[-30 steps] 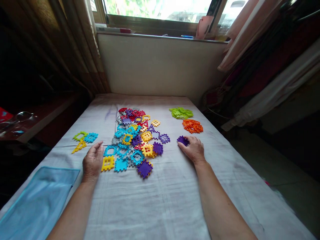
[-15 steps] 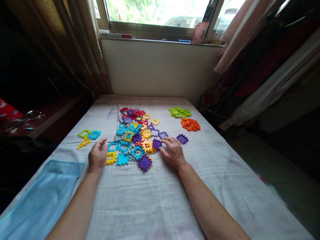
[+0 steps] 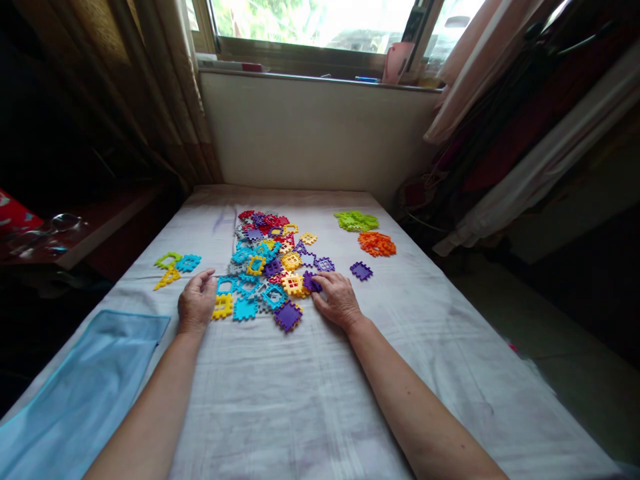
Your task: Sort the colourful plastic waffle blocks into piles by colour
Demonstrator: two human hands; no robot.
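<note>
On one sheet point(image 3: 260, 400), with one cloth point(image 3: 95, 373) left of the heap point(image 3: 273, 268), seems to be picking out a piece; next calls for a pinch clear of overlapping neighbours. Count one heap, too tangled to number; two hands: left hand point(image 3: 196, 300) at its left, half curled, nothing seen held, right hand point(image 3: 340, 299) at its right. Right of the heap, one green pile point(image 3: 357, 221), one orange pile point(image 3: 377, 245); left, three loose pieces point(image 3: 188, 263); right, one stray tile point(image 3: 361, 271); at its right edge, one purple tile point(image 3: 310, 282) under bent fingertips, cannot tell whether gripped.
</note>
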